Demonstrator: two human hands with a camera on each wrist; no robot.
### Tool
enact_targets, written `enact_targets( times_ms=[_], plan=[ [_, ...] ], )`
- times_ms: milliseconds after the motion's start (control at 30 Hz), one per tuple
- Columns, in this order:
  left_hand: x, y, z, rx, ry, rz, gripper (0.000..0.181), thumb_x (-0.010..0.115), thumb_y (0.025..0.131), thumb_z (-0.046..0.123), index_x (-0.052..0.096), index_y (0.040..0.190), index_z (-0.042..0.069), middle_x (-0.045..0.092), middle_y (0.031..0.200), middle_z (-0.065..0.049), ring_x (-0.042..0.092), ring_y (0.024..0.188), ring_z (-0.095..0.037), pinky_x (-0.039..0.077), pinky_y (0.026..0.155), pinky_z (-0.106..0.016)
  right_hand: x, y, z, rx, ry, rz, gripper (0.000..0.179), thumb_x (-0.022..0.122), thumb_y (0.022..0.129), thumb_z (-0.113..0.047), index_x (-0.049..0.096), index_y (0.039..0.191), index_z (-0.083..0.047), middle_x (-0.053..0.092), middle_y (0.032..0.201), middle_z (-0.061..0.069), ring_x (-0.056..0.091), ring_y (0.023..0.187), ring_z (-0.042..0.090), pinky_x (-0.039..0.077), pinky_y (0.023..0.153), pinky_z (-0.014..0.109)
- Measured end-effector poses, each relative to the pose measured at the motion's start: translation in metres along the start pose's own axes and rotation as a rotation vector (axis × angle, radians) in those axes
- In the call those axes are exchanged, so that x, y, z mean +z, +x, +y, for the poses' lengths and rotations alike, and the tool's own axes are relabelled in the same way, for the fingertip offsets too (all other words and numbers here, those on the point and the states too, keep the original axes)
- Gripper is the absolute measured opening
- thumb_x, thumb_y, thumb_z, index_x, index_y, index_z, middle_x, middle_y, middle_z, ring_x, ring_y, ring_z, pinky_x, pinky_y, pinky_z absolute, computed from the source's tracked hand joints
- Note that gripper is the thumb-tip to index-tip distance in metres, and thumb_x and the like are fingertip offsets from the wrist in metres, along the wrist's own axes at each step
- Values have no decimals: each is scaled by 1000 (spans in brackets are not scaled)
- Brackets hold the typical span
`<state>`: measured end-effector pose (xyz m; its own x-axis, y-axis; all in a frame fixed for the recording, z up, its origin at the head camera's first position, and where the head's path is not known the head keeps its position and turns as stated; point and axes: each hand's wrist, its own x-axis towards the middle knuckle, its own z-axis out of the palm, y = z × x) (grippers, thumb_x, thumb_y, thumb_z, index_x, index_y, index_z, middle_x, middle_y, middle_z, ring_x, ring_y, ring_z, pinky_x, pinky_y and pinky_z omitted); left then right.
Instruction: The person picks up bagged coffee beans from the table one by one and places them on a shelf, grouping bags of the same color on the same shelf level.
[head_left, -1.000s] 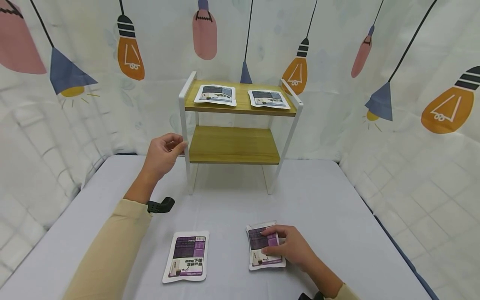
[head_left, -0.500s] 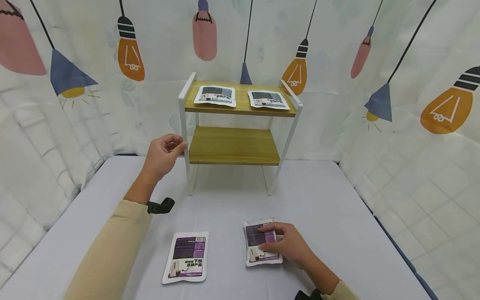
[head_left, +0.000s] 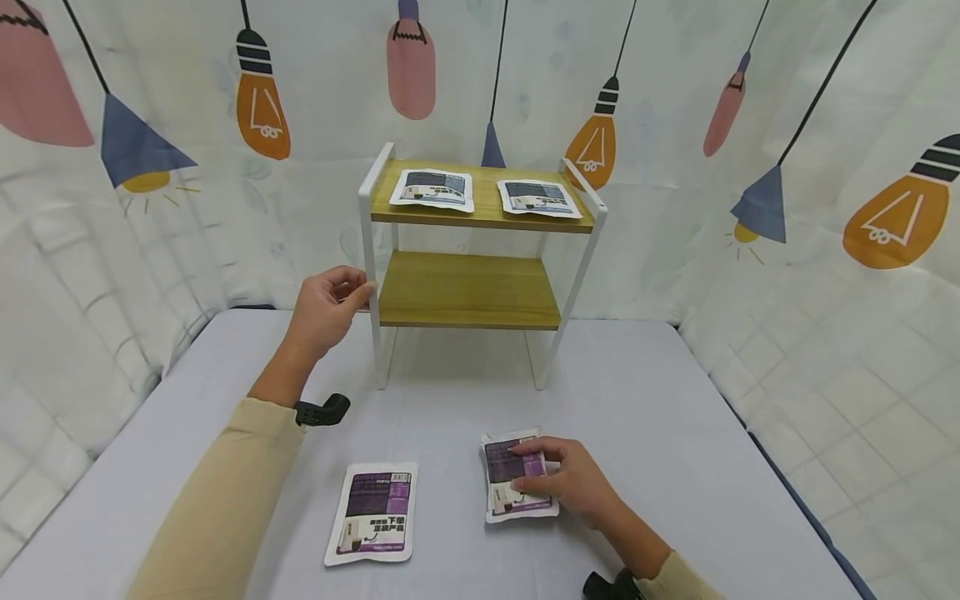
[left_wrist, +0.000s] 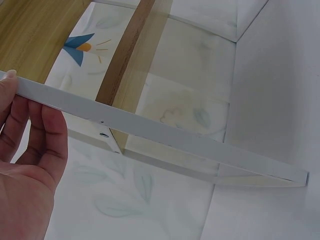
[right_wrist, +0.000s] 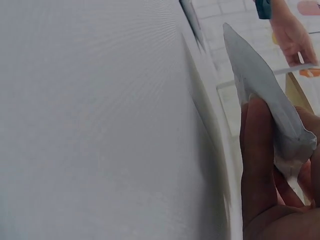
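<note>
A small two-tier rack (head_left: pixel 468 321) with white legs and wood-look shelves stands at the back of the table. My left hand (head_left: pixel 324 312) pinches its left front white post (left_wrist: pixel 150 130) between thumb and fingers. Nearer the front, my right hand (head_left: pixel 573 483) grips a white pouch (head_left: pixel 501 479) with a purple and black label. The right wrist view shows this pouch (right_wrist: pixel 260 75) raised off the table, its printed face out of sight. A second, similar pouch (head_left: pixel 375 512) lies flat on the table to the left of it.
Two more pouches, one on the left (head_left: pixel 431 190) and one on the right (head_left: pixel 540 198), lie side by side on the rack's upper shelf. The white-covered table (head_left: pixel 637 400) is bordered by printed curtains (head_left: pixel 315 100).
My right hand has moved the pouch slightly forward and to the left. The left hand stays on the rack's post.
</note>
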<state>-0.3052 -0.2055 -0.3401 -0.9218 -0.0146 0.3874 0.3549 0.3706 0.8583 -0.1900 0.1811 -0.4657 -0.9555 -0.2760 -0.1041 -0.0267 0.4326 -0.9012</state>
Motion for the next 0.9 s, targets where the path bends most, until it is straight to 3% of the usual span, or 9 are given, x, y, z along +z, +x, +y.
enact_targets(
  times_ms=[367,733,900],
  plan=[
    [0,0,0,-14,14,0,35,66,101,34,67,115,2,66,107,-7,68,98,-8,58,88,-17,-1,10,3,-12,63,-18,40,92,75,-19,79,113,-17,68,129,10,58,108,23,56,77,27],
    [0,1,1,-10,-10,-2,29,65,102,24,66,115,-2,66,106,-8,67,96,-8,57,84,-14,-5,20,-2,-6,151,-33,45,90,78,-19,76,121,-13,66,126,16,68,92,22,61,73,30],
    [0,0,1,-23,-3,-1,31,66,101,28,66,114,0,66,108,-10,67,99,-10,58,86,-16,-7,24,-5,-3,187,-32,47,89,80,-18,74,125,-12,64,125,18,68,92,22,62,74,30]
  ],
)
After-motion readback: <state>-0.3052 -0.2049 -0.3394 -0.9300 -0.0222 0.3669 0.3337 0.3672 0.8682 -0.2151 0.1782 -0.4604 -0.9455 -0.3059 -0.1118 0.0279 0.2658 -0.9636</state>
